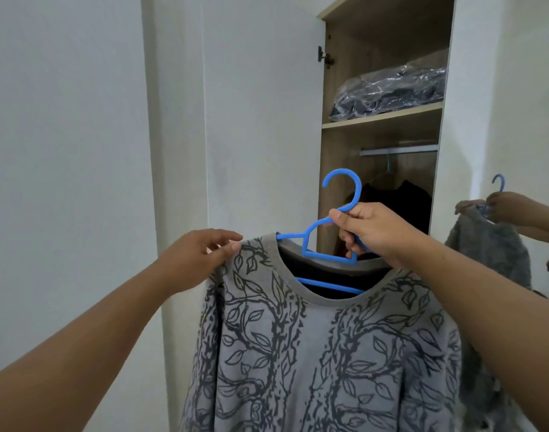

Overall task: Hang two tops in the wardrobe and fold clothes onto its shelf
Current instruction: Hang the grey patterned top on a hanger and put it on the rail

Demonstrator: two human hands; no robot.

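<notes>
Two bare hands were in view: the left hand [201,249] and the right hand [368,230]. One bright blue plastic hanger [321,241] was in the right hand. One grey long-sleeved top with a dark leaf-and-vine print [313,353] hung on it, below both hands. Behind the right hand stood one wooden wardrobe with a pale oak finish [335,157]. Above the right hand there was one wooden shelf [382,116] with one clear plastic bag of dark folded clothes [388,92] on it. One metal hanging rail [398,150] was also above the hand, and one dark garment [398,204] hung from it. To the right of the right hand, one mirror panel [516,120] showed the same hanger and top once more.
</notes>
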